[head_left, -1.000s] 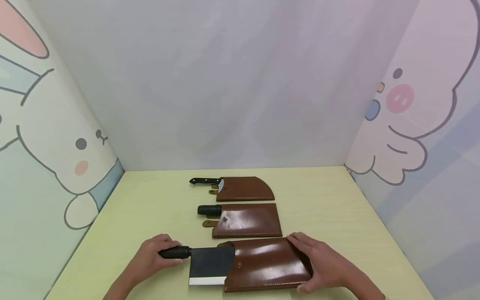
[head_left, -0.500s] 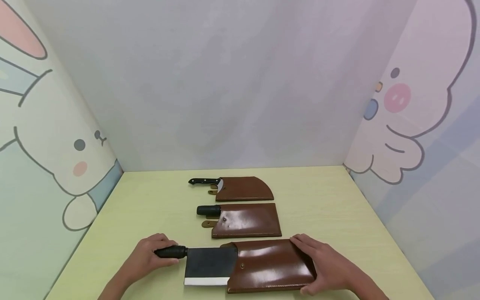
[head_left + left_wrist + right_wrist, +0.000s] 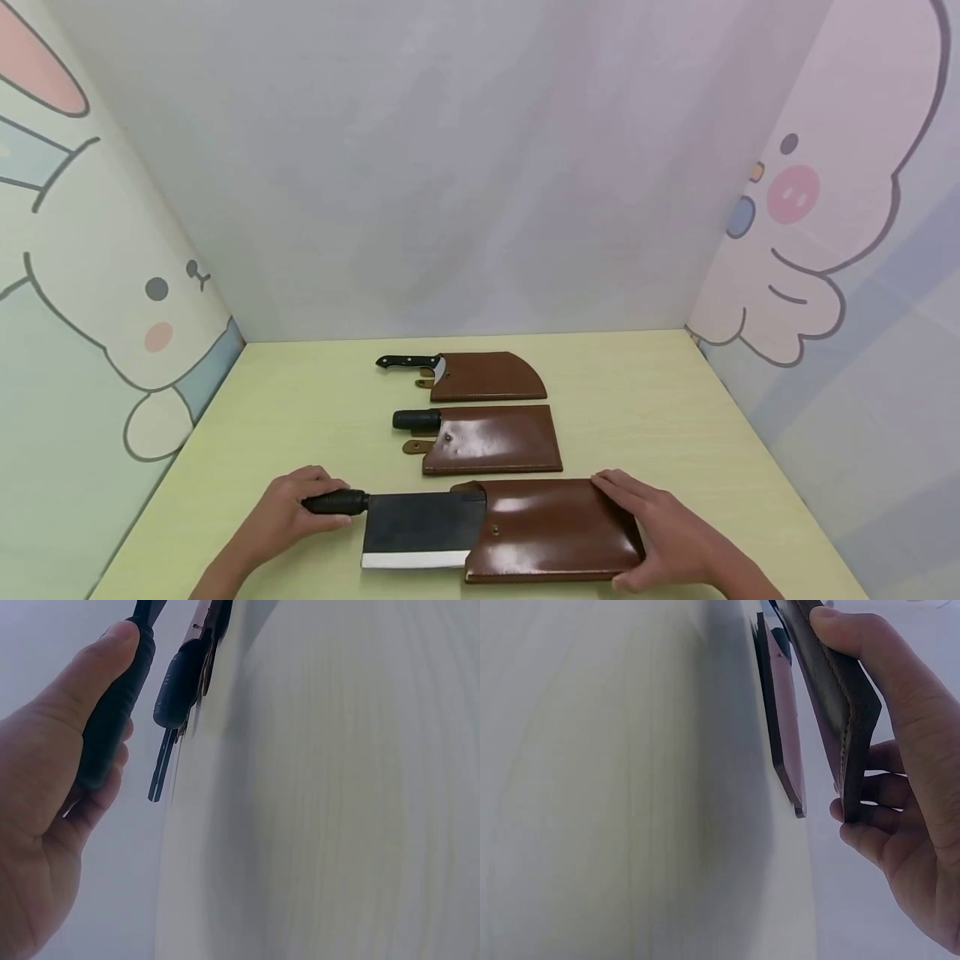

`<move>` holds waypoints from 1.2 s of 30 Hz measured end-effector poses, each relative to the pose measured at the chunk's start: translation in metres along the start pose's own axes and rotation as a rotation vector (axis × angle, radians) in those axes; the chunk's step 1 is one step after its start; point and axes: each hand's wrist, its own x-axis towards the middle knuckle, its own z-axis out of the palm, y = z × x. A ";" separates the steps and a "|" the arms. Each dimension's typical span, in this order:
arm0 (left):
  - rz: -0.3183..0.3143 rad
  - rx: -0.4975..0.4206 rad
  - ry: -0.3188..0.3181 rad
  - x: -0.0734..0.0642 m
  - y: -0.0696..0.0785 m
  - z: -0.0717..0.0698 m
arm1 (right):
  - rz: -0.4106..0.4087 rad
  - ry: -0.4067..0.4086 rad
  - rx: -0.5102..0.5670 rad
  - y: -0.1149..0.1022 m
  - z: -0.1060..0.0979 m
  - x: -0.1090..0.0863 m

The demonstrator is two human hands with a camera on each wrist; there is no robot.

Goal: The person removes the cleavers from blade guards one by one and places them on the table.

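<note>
Left hand [image 3: 288, 512] curled round black handle of cleaver [image 3: 420, 529], blade partly out of brown sheath [image 3: 551, 537], near front table [image 3: 300, 408] edge. Right hand [image 3: 667, 537] clamping sheath's closed end, thumb over its edge in right wrist view. Behind: two sheathed knives [image 3: 480, 439] [image 3: 465, 377]. Bare tabletop on both sides.

Soft, even light fills the head view, sharp throughout, with edges bowed by the wide lens. White glare streaks the brown sheath [image 3: 555, 530] held by the right hand [image 3: 667, 533]. Both wrist views are blurred.
</note>
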 end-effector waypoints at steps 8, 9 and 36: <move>0.009 -0.004 0.016 -0.004 -0.003 -0.004 | 0.017 0.022 0.031 0.009 0.001 -0.008; 0.010 -0.007 0.021 -0.005 -0.004 -0.004 | 0.016 0.026 0.028 0.010 0.001 -0.009; 0.055 -0.001 0.060 -0.025 -0.022 -0.016 | 0.133 -0.031 0.038 0.029 -0.018 -0.040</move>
